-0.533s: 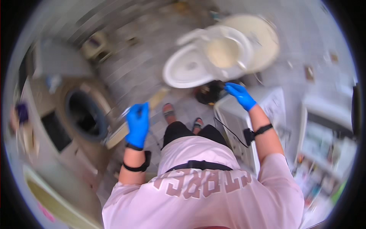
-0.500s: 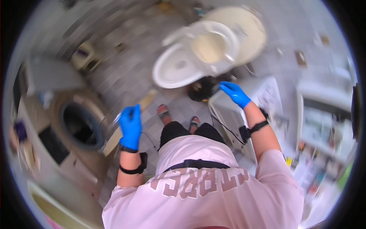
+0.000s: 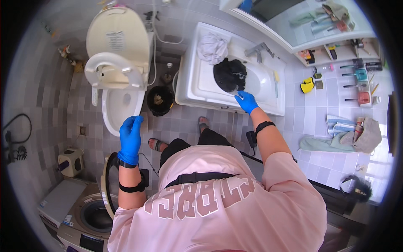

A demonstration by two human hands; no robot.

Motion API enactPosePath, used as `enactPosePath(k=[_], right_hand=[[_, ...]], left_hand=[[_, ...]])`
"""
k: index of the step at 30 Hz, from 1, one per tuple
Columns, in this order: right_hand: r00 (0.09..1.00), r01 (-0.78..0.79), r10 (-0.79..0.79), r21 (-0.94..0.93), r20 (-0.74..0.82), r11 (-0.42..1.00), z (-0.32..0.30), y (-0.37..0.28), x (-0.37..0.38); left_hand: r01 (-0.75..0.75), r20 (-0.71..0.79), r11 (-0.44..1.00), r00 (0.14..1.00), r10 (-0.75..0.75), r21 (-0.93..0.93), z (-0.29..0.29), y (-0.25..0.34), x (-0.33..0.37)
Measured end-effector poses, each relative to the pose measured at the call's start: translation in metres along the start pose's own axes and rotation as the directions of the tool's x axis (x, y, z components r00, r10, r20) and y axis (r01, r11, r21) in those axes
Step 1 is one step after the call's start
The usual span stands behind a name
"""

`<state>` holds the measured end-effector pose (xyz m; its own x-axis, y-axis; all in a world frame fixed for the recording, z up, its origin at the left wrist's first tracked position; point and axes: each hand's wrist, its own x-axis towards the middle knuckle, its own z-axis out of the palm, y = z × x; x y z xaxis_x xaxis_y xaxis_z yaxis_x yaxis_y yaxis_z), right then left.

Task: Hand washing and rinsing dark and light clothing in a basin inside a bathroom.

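Both my hands wear blue gloves. My left hand [image 3: 131,136] hangs in the air beside the toilet bowl [image 3: 110,112], its fingers bent and held together, with nothing seen in them. My right hand [image 3: 246,102] is over the front rim of the white washbasin [image 3: 195,90], loosely curled with fingertips slightly apart and nothing visible in it. Just beyond those fingertips a wet-looking black cloth [image 3: 228,74] lies in the basin; whether they touch it I cannot tell. A bundled pale cloth [image 3: 212,48] rests on the basin's far left corner, left of the faucet [image 3: 258,50].
Between toilet and basin stands a black bin [image 3: 160,101]. A front-loading washing machine [image 3: 86,224] has its round door [image 3: 108,185] swung open at lower left. Towels [image 3: 331,140] hang to the right. A toothbrush [image 3: 276,82] lies on the basin's right side.
My view has turned to the right, so the basin with its cloths now shows plainly before me. My right hand is now at the basin's front rim. The toilet appears farther left.
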<state>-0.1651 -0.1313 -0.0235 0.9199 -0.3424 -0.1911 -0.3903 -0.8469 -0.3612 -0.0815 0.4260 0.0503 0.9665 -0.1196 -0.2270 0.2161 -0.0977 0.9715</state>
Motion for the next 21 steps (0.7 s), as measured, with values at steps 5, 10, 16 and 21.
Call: enactPosePath(k=[5,10,16,21], right_hand=[[0.994,-0.055,0.073,-0.207,0.08,0.977,0.015,0.12,0.041],[0.94,-0.154,0.2,-0.182,0.275,0.971,0.016,0.172,0.129],[0.984,0.031,0.006,-0.207,0.175,0.978,0.024,0.162,0.198],[0.972,0.044,0.005,-0.204,0.234,0.978,0.043,0.183,0.222]], left_hand=[[0.089,0.04,0.994,0.995,-0.092,0.064,0.085,0.029,0.008],[0.146,-0.044,0.966,0.989,-0.14,0.212,0.181,0.025,-0.004],[0.18,-0.095,0.924,0.983,-0.157,0.338,0.314,0.053,-0.024],[0.071,0.028,0.875,0.995,-0.096,0.479,0.391,0.089,-0.014]])
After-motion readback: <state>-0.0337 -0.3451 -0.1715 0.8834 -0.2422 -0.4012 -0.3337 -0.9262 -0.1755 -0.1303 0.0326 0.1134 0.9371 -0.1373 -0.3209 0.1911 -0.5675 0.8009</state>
